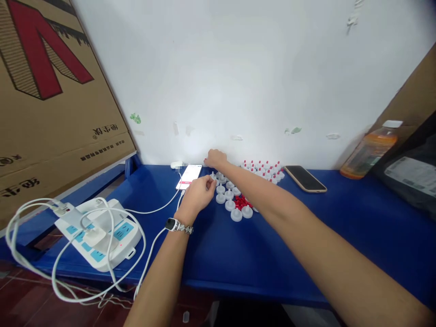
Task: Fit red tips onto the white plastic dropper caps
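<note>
At the left, a power strip (pixel 102 234) is seen on the blue table (pixel 340 236). A small white cap (pixel 213 176) is pinched in the left hand (pixel 199 193); more white caps (pixel 230 200) lie just to its right. The right hand (pixel 215 159), loosely curled and apparently empty, is stretched beyond them toward the wall.

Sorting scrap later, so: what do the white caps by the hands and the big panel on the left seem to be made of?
White caps: probably moulded plastic, matte, slightly translucent, all uniform round shapes. Panel: corrugated cardboard by the look, dull brown with printed red and black marks; its edge is too blurred to show fluting.
</note>
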Demonstrator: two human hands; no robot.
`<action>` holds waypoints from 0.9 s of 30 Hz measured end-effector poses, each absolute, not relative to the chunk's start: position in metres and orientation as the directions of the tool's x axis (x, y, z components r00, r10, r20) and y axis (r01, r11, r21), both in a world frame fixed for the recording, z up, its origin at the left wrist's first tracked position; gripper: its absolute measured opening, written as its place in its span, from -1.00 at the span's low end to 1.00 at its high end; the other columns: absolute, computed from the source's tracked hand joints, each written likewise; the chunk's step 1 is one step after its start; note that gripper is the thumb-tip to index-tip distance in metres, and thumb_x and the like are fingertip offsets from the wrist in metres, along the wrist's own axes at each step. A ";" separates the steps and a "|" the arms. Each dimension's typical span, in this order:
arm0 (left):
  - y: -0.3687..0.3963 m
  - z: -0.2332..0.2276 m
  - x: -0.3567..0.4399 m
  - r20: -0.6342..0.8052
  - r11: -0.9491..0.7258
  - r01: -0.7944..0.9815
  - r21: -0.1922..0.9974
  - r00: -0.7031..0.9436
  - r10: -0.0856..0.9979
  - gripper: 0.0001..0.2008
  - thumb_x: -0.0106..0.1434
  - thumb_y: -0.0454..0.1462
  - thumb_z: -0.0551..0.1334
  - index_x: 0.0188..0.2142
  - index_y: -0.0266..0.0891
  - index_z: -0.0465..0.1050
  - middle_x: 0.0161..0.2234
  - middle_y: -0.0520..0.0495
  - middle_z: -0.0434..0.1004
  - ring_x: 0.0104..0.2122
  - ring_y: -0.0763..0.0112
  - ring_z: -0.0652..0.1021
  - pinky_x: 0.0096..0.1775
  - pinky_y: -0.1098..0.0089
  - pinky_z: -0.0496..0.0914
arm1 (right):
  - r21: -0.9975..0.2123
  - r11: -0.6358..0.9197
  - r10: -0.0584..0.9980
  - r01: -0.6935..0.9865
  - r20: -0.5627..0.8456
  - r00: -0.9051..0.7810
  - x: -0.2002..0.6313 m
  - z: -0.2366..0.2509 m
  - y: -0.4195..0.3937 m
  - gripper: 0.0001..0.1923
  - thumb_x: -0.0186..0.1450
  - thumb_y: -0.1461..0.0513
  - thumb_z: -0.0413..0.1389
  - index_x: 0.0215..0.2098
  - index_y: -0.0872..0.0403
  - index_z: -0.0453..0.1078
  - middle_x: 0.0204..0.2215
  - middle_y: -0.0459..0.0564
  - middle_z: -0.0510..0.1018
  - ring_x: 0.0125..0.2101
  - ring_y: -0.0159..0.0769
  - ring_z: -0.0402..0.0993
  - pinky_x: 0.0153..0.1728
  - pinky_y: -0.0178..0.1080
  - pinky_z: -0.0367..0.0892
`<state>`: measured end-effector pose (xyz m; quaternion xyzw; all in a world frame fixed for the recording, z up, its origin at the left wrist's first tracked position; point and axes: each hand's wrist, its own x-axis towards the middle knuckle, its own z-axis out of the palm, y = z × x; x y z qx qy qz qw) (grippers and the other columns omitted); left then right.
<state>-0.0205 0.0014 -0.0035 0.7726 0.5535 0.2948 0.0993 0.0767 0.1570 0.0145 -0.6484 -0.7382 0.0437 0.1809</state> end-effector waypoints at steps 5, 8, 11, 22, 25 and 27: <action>0.000 -0.002 -0.021 0.320 -0.328 0.820 0.468 0.189 0.928 -0.72 0.38 -0.12 0.06 -0.39 -0.17 0.38 -0.43 -0.06 0.52 -0.45 0.31 0.49 -0.43 0.37 0.19 | -0.362 0.091 0.980 0.928 0.197 -0.019 0.069 0.007 0.162 -0.65 0.26 0.26 0.14 0.01 0.20 0.46 -0.02 0.28 0.55 -0.01 -0.03 0.52 -0.08 -0.15 0.41; -0.002 0.001 -0.019 0.322 -0.323 0.826 0.461 0.183 0.929 -0.72 0.40 -0.16 0.02 -0.39 -0.18 0.37 -0.45 -0.07 0.51 -0.46 0.31 0.48 -0.42 0.36 0.19 | -0.391 0.117 0.976 0.913 0.217 -0.032 0.078 0.011 0.153 -0.72 0.29 0.22 0.11 -0.06 0.11 0.50 -0.06 0.19 0.58 -0.05 -0.05 0.54 -0.12 -0.15 0.40; -0.004 0.006 -0.017 0.365 -0.363 0.807 0.466 0.199 0.909 -0.72 0.43 -0.21 -0.02 -0.36 -0.18 0.37 -0.42 -0.07 0.50 -0.43 0.31 0.48 -0.39 0.34 0.21 | -0.408 0.179 0.964 0.895 0.256 -0.076 0.101 0.020 0.130 -0.78 0.30 0.14 0.10 -0.15 -0.02 0.53 -0.14 0.04 0.61 -0.11 -0.11 0.54 -0.15 -0.18 0.39; -0.025 0.015 0.036 0.645 -0.691 0.638 0.339 0.377 0.665 -0.77 0.46 -0.11 0.02 -0.11 -0.20 0.31 -0.19 -0.11 0.43 -0.15 0.26 0.45 -0.14 0.28 0.36 | -0.614 0.618 0.776 0.491 0.578 -0.254 0.214 0.016 -0.017 -0.84 0.27 0.26 0.10 -0.22 0.06 0.50 -0.29 -0.03 0.61 -0.37 -0.33 0.53 -0.35 -0.29 0.39; -0.022 0.018 0.046 0.607 -0.723 0.673 0.156 0.512 0.608 -0.78 0.49 -0.18 -0.06 -0.16 -0.22 0.27 -0.20 -0.13 0.40 -0.20 0.25 0.43 -0.16 0.25 0.35 | -0.629 0.648 0.749 0.430 0.631 -0.205 0.220 0.004 -0.025 -0.82 0.24 0.30 0.09 -0.23 0.06 0.51 -0.28 -0.03 0.60 -0.31 -0.32 0.51 -0.33 -0.30 0.40; -0.018 0.018 0.049 0.570 -0.741 0.670 0.030 0.598 0.564 -0.76 0.49 -0.23 -0.11 -0.21 -0.22 0.26 -0.24 -0.13 0.38 -0.24 0.23 0.41 -0.19 0.24 0.34 | -0.638 0.656 0.743 0.404 0.641 -0.194 0.219 -0.002 -0.026 -0.81 0.22 0.31 0.08 -0.23 0.06 0.50 -0.31 -0.05 0.58 -0.32 -0.33 0.49 -0.32 -0.29 0.41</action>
